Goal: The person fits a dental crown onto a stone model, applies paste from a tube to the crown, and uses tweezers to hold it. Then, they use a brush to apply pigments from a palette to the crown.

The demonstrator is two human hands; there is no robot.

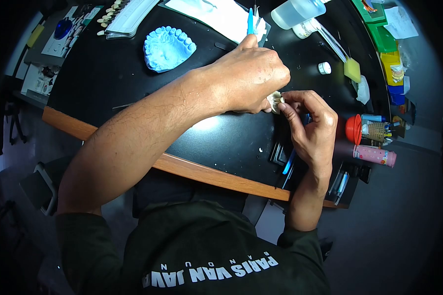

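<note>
My left hand is closed, its back toward me, and reaches across the black worktop. A small cream-coloured ribbed piece, resembling a row of artificial teeth, sticks out from under its fingers. From the right, my right hand pinches the edge of that piece between thumb and index finger. Most of the piece is hidden by my hands. Beyond my left forearm lies a light-blue dental cast, teeth upward. A blue pointed tool shows just past my left hand, over white paper.
Tooth shade samples and white booklets lie far left. A clear bottle, a small white jar and a yellow sponge stand back right. Beyond my right hand are a red lid and pink tube. A wooden edge borders the worktop.
</note>
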